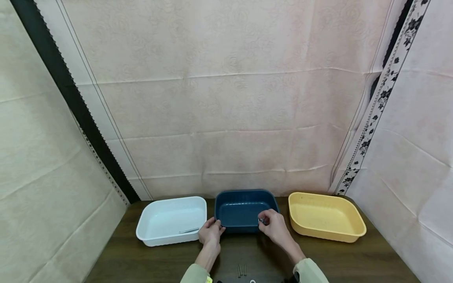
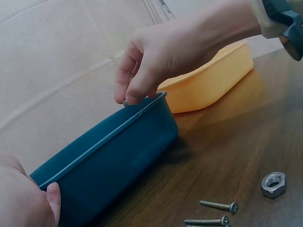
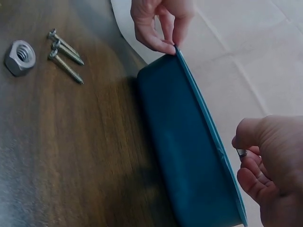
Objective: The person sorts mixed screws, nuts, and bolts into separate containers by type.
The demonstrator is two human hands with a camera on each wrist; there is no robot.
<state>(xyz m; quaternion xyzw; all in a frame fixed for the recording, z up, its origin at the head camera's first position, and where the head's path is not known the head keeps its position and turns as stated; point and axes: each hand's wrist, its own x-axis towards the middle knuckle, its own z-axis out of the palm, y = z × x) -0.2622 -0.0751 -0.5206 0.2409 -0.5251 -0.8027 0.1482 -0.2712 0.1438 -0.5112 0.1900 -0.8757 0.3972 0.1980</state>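
A dark blue plastic basin [image 1: 235, 214] stands at the middle of the table. My left hand [image 1: 210, 232] pinches its near left corner at the rim, thumb outside. Over the basin's near right edge, my right hand [image 1: 275, 227] holds a small shiny metal piece [image 3: 242, 152] between thumb and fingers; its exact kind I cannot tell. On the wood before the basin lie three screws [image 3: 66, 67], with a large hex nut [image 2: 273, 185] beside them.
To the left stands a white basin [image 1: 166, 216] with thin metal pieces [image 1: 189, 230] inside. A yellow basin [image 1: 323, 214] is at the right. Cloth curtains [image 1: 226, 118] hang behind and on both sides of the brown wooden table [image 1: 159, 261].
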